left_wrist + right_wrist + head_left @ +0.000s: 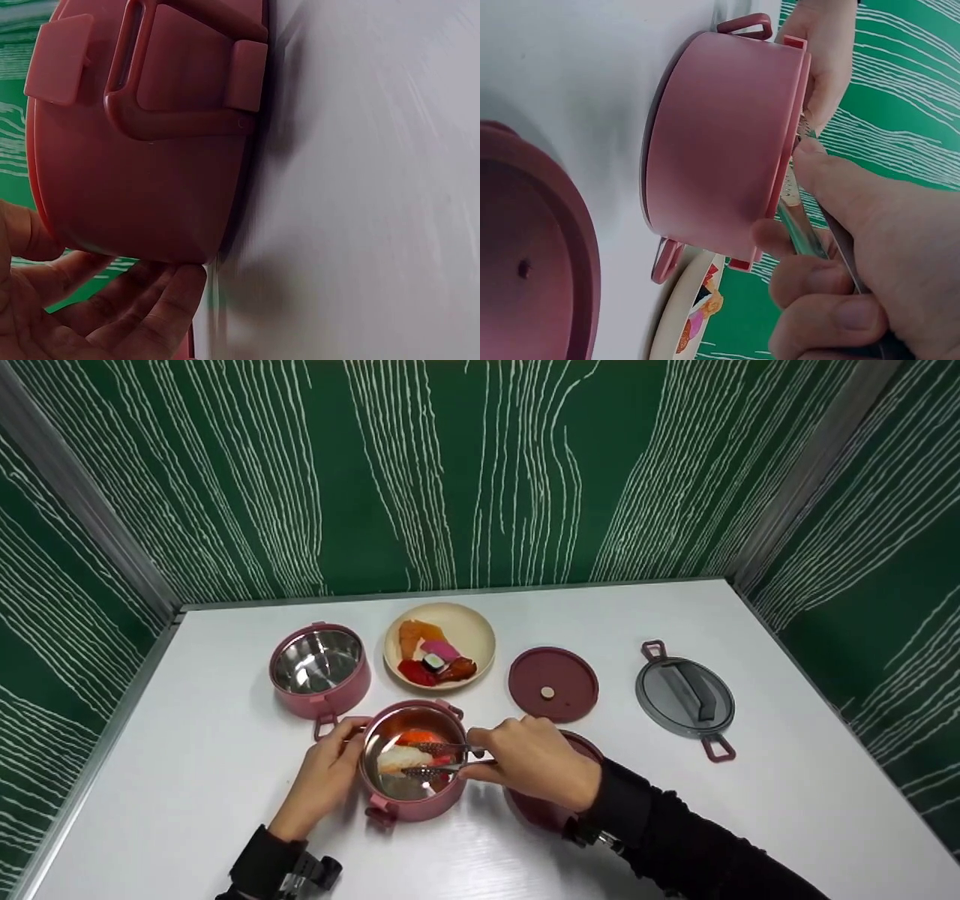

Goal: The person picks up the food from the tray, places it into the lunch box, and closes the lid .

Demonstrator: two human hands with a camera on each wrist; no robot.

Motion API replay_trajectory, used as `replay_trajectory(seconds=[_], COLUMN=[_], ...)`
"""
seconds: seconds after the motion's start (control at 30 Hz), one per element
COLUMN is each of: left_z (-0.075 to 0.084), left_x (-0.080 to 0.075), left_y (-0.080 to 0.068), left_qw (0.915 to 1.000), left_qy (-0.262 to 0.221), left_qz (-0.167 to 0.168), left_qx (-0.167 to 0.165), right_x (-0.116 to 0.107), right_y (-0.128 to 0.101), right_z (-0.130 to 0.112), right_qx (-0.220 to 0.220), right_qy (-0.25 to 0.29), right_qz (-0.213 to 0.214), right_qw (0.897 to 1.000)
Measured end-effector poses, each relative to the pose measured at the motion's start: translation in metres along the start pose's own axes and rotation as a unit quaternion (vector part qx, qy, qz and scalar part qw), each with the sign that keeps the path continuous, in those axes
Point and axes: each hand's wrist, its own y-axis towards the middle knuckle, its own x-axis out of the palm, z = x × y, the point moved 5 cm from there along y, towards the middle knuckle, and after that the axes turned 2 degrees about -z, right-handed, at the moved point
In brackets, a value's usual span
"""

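Observation:
A pink pot (pixel 420 810) with a shiny steel inside stands at the near middle of the table. In it lie a white piece of toy food (pixel 397 760) with an orange edge, an orange piece (pixel 418 737) and some red ones. My left hand (pixel 326 776) holds the pot's left side; in the left wrist view its thumb is at the rim and its fingers (pixel 169 304) lie against the wall. Metal tongs (pixel 431 771) are gripped in my right hand (pixel 536 761). Their perforated heads reach into the pot, overlapping the white piece.
Behind left stands another steel-lined pink pot (pixel 352 686). A cream plate (pixel 476 630) at the back bears several toy foods. Right of it lies a dark red lid (pixel 555 667); another dark red round piece (pixel 532 810) sits under my right forearm. A grey lid (pixel 660 712) with handles lies far right.

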Motion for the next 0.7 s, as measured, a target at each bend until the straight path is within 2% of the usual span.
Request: replay_trajectory(seconds=[0.4,0.7], left_z=[-0.001,-0.002], left_x=[0.001,0.000], left_y=[0.002,0.001], left_qw=[0.9999,0.9999], left_qy=[0.014,0.011], left_qz=[0.000,0.004], left_qx=[0.000,0.005], right_x=[-0.009,-0.011], right_y=[0.016,0.024], right_z=[-0.008,-0.015], right_qx=[-0.015,-0.012], right_qy=[-0.047,-0.120], right_qz=[-0.042,-0.013], right_qw=[0.998,0.993])
